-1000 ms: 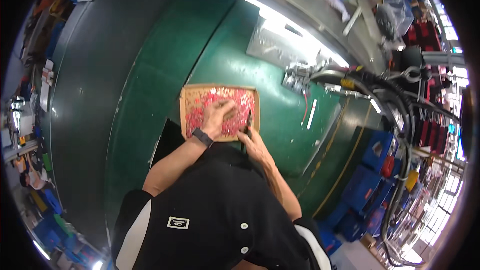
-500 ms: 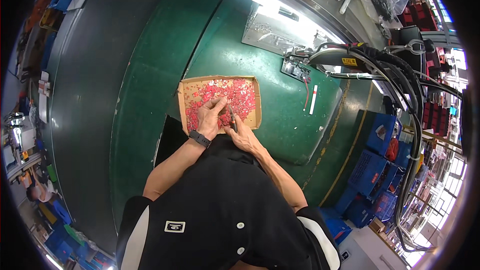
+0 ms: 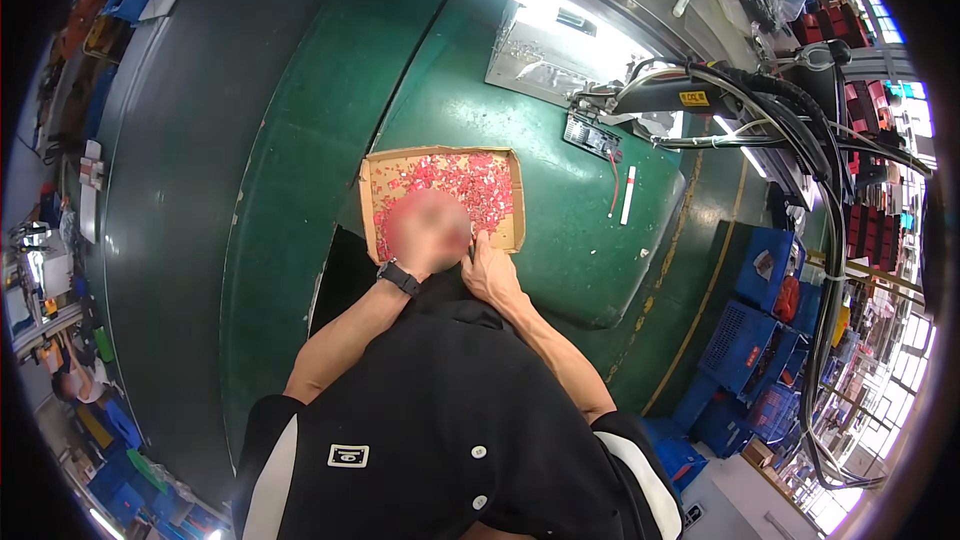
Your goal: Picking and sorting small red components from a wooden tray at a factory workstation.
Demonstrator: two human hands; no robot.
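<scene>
Cardboard tray point(image 3: 368, 202) holds scattered red pieces point(image 3: 425, 176); at its six o'clock, the blurred left hand point(image 3: 425, 240), grip impossible to tell; at five, the right hand point(image 3: 490, 272) clamped round a mostly hidden dark tool point(image 3: 472, 238); at three, a white strip point(image 3: 627, 196).

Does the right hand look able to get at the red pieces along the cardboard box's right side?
Probably yes: the right hand is at the near edge of the cardboard box, and nothing visible blocks the way to the red pieces on that side.

Right hand point(image 3: 491, 273) nearer the left hand point(image 3: 424, 252) than a second ago, shifted leftward along cardboard tray point(image 3: 517, 202)
</scene>
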